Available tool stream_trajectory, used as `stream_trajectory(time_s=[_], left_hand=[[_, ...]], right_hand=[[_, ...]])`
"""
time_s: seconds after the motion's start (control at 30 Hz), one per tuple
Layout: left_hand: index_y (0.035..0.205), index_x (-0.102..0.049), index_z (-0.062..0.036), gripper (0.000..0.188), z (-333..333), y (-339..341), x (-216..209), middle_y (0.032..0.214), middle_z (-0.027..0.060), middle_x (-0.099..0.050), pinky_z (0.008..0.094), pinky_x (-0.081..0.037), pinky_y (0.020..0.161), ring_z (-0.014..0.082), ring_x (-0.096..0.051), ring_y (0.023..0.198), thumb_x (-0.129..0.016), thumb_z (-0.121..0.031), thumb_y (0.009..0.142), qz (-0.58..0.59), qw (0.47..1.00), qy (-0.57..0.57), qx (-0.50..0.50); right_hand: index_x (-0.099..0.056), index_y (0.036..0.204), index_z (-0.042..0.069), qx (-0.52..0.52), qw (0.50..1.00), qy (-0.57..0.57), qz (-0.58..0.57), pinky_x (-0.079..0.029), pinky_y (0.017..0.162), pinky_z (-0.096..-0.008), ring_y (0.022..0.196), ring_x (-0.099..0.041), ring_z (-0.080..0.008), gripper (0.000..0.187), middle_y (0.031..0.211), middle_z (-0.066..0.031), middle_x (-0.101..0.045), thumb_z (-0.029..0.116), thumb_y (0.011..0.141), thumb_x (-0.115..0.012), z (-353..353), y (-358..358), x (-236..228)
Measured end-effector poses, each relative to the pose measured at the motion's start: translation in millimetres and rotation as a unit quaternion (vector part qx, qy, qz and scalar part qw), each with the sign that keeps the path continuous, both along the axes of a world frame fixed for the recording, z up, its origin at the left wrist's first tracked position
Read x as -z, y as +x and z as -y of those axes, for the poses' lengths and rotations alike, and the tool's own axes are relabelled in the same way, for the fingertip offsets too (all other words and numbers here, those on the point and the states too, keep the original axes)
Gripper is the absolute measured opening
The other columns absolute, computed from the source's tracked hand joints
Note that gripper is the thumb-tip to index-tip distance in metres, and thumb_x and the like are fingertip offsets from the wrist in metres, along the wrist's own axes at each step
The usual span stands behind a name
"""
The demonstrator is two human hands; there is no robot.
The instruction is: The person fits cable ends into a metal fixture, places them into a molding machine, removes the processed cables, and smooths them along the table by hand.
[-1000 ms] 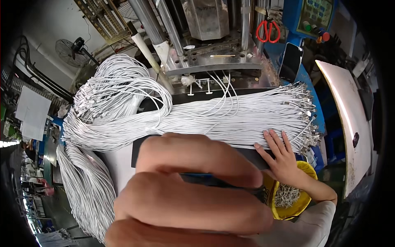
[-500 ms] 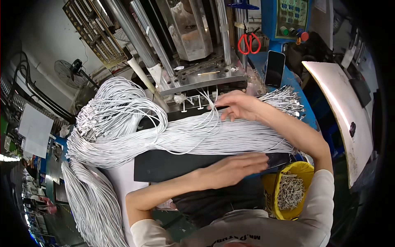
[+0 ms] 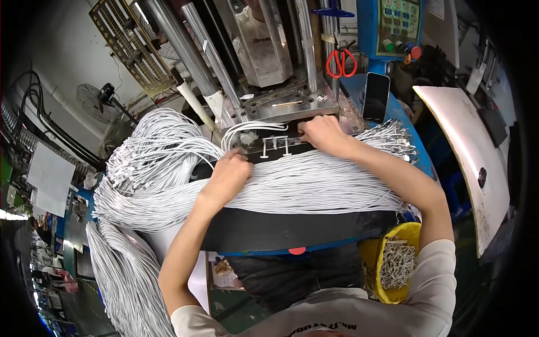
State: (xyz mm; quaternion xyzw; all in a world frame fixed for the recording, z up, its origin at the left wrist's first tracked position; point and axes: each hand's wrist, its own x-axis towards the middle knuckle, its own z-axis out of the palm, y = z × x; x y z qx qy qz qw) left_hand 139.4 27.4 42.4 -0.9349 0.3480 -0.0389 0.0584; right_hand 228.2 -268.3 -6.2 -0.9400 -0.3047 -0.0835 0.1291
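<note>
My left hand (image 3: 227,175) is closed, its fingers curled at the near end of a few looped white cables (image 3: 247,127). The loop arches from there toward the metal press block. My right hand (image 3: 324,135) is at the block's front edge, fingers bent and pressed together; what they hold, if anything, is hidden. Between the hands lies a white plastic runner (image 3: 275,147) with T-shaped ends. A thick bundle of white cables (image 3: 314,182) spreads across the black work surface under both forearms, its metal-tipped connectors (image 3: 393,137) gathered at the right.
The press block (image 3: 281,106) and its steel columns stand ahead, with red-handled scissors (image 3: 341,63) hanging beside them. A phone (image 3: 376,96) leans near the control panel (image 3: 400,25). Coiled cables (image 3: 160,140) pile up at left. A yellow bin (image 3: 416,231) of plastic scraps is at lower right.
My left hand has moved from the near edge up and forward to the cables. My right hand has shifted slightly forward to the block; the cable strands near it now loop over to the left.
</note>
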Motion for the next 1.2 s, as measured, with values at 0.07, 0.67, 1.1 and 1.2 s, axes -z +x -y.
stream_trajectory(time_s=[0.07, 0.67, 1.1, 1.2], left_hand=[[0.1, -0.076, -0.0031, 0.018, 2, -2, 0, 0.107, 0.0161, -0.075, 0.0431, -0.049, 0.108, 0.0315, -0.071, 0.105, -0.075, -0.01, 0.084, 0.01, 1.0, -0.004, -0.001], [0.094, -0.066, -0.0035, 0.01, -1, -2, 0, 0.081, 0.0125, -0.066, 0.045, -0.046, 0.109, 0.0335, -0.067, 0.092, -0.072, -0.008, 0.087, 0.082, 0.98, -0.179, 0.013], [0.101, -0.066, 0.0007, 0.022, -2, 2, -34, 0.082, 0.0127, -0.071, 0.0385, -0.055, 0.086, 0.035, -0.071, 0.087, -0.075, 0.003, 0.081, -0.171, 0.902, -0.364, -0.157], [0.101, -0.067, 0.0001, 0.024, 1, 3, -23, 0.084, 0.0131, -0.072, 0.0392, -0.055, 0.078, 0.035, -0.071, 0.085, -0.076, 0.002, 0.079, -0.037, 0.972, -0.23, -0.039]], right_hand=[[-0.072, 0.09, 0.005, -0.003, 1.0, 0.006, 0.017, -0.055, 0.069, -0.0494, 0.08, -0.072, -0.0378, 0.017, 0.083, -0.0182, -0.073, 0.021, 0.091, -0.068, 8, -4, -2], [-0.077, 0.112, 0.002, -0.306, 0.746, 0.0, -0.591, -0.05, 0.058, -0.0249, 0.072, -0.068, -0.0077, 0.023, 0.087, -0.0067, -0.076, 0.02, 0.097, -0.072, 110, -43, -150], [-0.06, 0.132, 0.0, -0.177, 0.961, 0.105, -0.186, -0.047, 0.103, -0.0493, 0.125, -0.057, -0.0378, 0.044, 0.13, -0.0183, -0.063, 0.023, 0.096, -0.068, -57, -38, -31], [-0.061, 0.124, -0.001, -0.147, 0.963, 0.084, -0.209, -0.05, 0.096, -0.0502, 0.118, -0.062, -0.039, 0.038, 0.12, -0.0188, -0.066, 0.021, 0.095, -0.068, -72, -36, -37]])
